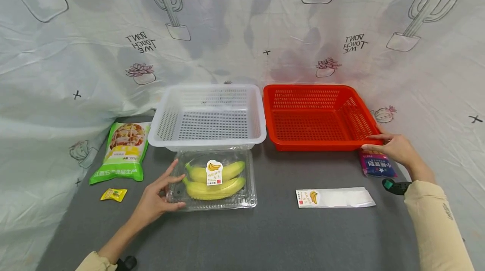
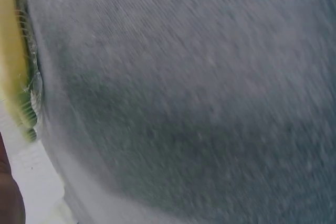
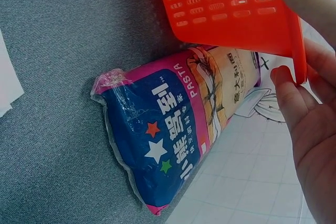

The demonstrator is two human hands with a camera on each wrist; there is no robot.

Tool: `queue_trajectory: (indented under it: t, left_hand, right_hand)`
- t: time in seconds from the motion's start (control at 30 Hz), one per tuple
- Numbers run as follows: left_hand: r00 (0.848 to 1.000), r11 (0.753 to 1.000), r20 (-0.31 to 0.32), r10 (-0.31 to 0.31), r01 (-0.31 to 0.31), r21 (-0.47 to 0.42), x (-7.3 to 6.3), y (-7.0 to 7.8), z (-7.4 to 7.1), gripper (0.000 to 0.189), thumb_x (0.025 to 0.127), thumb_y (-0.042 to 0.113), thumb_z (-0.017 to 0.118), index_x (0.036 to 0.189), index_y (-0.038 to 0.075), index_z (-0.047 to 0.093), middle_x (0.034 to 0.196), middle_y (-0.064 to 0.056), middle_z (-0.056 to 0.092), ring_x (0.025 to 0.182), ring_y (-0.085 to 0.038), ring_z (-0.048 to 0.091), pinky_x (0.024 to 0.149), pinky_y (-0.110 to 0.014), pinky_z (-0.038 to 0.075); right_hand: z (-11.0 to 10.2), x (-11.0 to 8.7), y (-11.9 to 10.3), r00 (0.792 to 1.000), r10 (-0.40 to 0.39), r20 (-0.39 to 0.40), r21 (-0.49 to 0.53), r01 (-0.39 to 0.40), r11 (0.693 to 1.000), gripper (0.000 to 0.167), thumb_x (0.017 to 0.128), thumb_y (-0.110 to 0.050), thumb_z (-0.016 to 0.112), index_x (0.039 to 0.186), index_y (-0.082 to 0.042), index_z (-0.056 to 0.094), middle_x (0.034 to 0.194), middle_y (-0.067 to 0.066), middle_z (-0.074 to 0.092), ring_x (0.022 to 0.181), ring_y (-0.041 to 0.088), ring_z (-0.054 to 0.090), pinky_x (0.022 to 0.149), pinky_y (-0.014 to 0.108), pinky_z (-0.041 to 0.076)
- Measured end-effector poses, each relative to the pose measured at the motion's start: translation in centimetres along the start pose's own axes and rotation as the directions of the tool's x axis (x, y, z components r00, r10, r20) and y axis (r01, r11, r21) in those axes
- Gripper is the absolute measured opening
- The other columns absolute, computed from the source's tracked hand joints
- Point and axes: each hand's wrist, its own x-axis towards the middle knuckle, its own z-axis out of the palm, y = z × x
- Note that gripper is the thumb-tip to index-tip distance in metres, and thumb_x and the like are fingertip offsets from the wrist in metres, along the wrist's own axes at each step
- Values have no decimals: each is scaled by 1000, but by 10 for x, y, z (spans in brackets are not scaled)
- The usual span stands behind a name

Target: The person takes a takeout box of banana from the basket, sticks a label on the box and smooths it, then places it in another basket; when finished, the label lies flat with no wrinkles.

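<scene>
My left hand [image 1: 153, 197] lies at the left end of a clear plastic box [image 1: 250, 195], fingers spread along its side and thumb by its front corner. Inside the box are two yellow bananas [image 1: 216, 189], with a banana label [image 1: 214, 172] on the lid. My right hand [image 1: 395, 151] pinches the front right rim of a red basket [image 1: 308, 144], with fingers on both sides of the rim in the right wrist view. Below that corner lies a blue and pink pasta bag [image 3: 157, 135], partly hidden by the hand and basket in the head view.
A white basket [image 1: 206, 141] stands left of the red one, behind the box. At the left lie a green food bag [image 1: 123, 151] and a small yellow packet [image 1: 113, 195]. A strip of banana labels [image 1: 337, 197] lies at the right on the grey table [image 1: 265, 241].
</scene>
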Motion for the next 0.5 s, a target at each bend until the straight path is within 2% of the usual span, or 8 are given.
queue_trajectory:
  t: [0.1, 0.23, 0.37, 0.5]
  left_hand:
    - [1000, 999, -8, -12, 12, -43, 3, 14, -2, 60, 60, -10, 85, 116, -7, 64, 145, -31, 35, 49, -10, 36, 41, -19, 35]
    - [1000, 997, -24, 4, -6, -72, 5, 23, -2, 51, 60, -13, 84, 107, -7, 66, 139, -34, 40, 49, -10, 39, 41, -20, 36]
    - [1000, 994, -26, -4, 1, -110, 1, 23, -1, 44, 60, -16, 82, 100, -8, 66, 138, -35, 40, 49, -10, 40, 41, -21, 37]
    - [1000, 988, -16, -16, 13, -155, -3, 14, 0, 43, 60, -18, 81, 98, -7, 66, 141, -32, 39, 49, -10, 39, 40, -21, 38]
  right_hand:
    - [-2, 1, -2, 1000, -13, -11, -9, 13, 1000, 75, 85, -51, 67, 130, 8, 53, 143, 39, 28, 111, 50, 38, 71, 41, 45]
    - [-3, 1, -1, 1000, -15, -10, 5, 15, 1000, 75, 85, -50, 68, 130, 9, 53, 145, 38, 24, 114, 52, 36, 76, 49, 46]
    - [-3, 1, 1, 1000, -7, -3, 7, 7, 1000, 77, 85, -51, 68, 130, 10, 52, 145, 38, 25, 116, 54, 34, 82, 59, 44]
    - [-2, 1, 0, 1000, -1, -4, -7, 1, 1000, 78, 83, -52, 69, 127, 10, 54, 136, 40, 38, 110, 52, 38, 79, 57, 47]
